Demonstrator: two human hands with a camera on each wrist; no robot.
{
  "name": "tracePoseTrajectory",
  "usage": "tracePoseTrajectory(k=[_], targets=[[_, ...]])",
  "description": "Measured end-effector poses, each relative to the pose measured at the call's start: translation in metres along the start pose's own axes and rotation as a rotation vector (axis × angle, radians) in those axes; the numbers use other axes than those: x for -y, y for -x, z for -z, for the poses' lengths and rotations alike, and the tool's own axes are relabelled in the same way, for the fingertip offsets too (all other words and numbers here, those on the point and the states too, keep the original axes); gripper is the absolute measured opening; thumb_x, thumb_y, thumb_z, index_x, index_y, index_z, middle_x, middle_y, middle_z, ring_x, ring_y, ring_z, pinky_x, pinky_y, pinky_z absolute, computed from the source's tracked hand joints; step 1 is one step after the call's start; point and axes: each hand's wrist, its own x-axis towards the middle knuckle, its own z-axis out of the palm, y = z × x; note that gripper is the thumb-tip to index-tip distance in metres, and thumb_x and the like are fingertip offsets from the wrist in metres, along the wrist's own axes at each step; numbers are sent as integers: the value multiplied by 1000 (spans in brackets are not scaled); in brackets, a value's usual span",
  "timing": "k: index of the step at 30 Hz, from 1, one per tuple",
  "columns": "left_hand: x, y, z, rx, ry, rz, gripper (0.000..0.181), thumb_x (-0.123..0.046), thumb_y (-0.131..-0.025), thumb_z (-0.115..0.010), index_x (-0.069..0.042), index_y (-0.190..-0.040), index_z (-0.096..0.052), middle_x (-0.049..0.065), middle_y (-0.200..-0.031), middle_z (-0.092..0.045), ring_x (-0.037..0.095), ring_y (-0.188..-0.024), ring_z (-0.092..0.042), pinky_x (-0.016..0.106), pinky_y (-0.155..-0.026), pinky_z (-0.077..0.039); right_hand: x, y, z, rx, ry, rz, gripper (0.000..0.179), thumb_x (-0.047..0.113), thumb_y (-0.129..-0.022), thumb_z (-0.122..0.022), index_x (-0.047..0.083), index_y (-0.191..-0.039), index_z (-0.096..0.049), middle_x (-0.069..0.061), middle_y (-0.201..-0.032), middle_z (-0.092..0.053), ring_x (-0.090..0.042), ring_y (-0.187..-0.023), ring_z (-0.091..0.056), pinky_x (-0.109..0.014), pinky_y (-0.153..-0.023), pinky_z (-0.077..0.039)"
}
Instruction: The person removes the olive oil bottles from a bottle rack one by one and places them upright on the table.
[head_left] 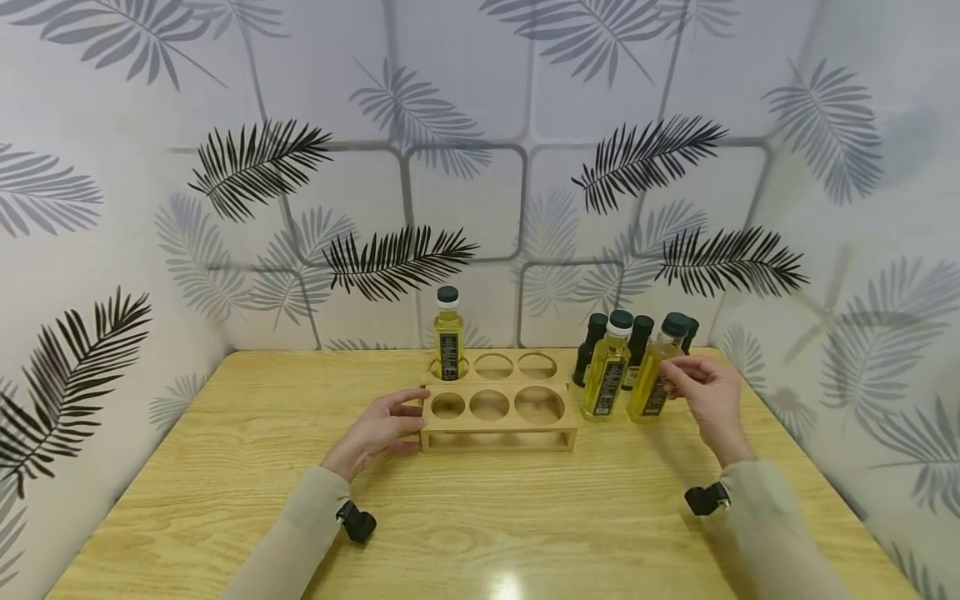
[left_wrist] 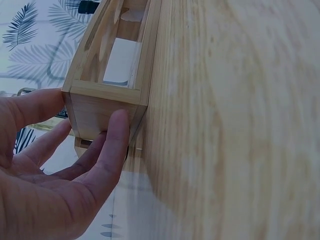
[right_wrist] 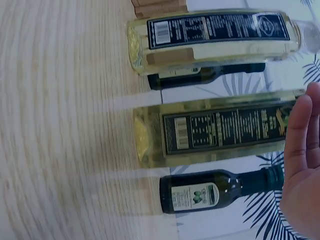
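A two-tier wooden bottle rack (head_left: 498,440) with round holes stands on the table. One yellow oil bottle (head_left: 449,343) with a dark green cap is in its back left hole. My left hand (head_left: 385,429) rests on the rack's left end, its fingertips against the end panel (left_wrist: 100,114) in the left wrist view. Right of the rack, two larger yellow oil bottles (head_left: 606,375) stand upright. By the right one of these, a yellow oil bottle (right_wrist: 220,127) with a black label, is my right hand (head_left: 708,400). Its extended fingers (right_wrist: 298,130) overlap the bottle's upper part.
Several small dark bottles (head_left: 590,350) with dark caps stand behind the yellow ones. One dark bottle (right_wrist: 200,194) is close beside the right-hand yellow bottle. A leaf-patterned wall (head_left: 465,208) rises behind the wooden table (head_left: 465,517).
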Motion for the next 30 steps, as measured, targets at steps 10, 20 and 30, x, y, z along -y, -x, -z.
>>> tracePoseTrajectory(k=[10,20,30], targets=[[0,-2,-5,1,7,-8,53,-5,-96,-61,-19,-146,-49,22,-140,-46,29,-115,-58,43,-83,-60,-3,9,-19,146,10,-19,15,13,-89,-73,1,-97,-74,6,-78,-75,-10,-59,-66,-27,-58,-60],[-1,2,-3,-13,23,-7,53,-4,-95,-61,-18,-145,-49,21,-138,-47,29,-115,-58,43,-83,-60,-5,14,-54,282,-4,-27,30,15,-93,-68,-13,-104,-66,1,-77,-74,-15,-60,-69,-29,-58,-60],[-1,2,-1,-9,8,-15,53,-5,-96,-60,-19,-146,-48,22,-139,-46,30,-117,-57,43,-83,-60,-6,16,-84,360,-16,-41,36,16,-94,-67,-17,-106,-62,-3,-76,-74,-13,-61,-69,-31,-59,-61]])
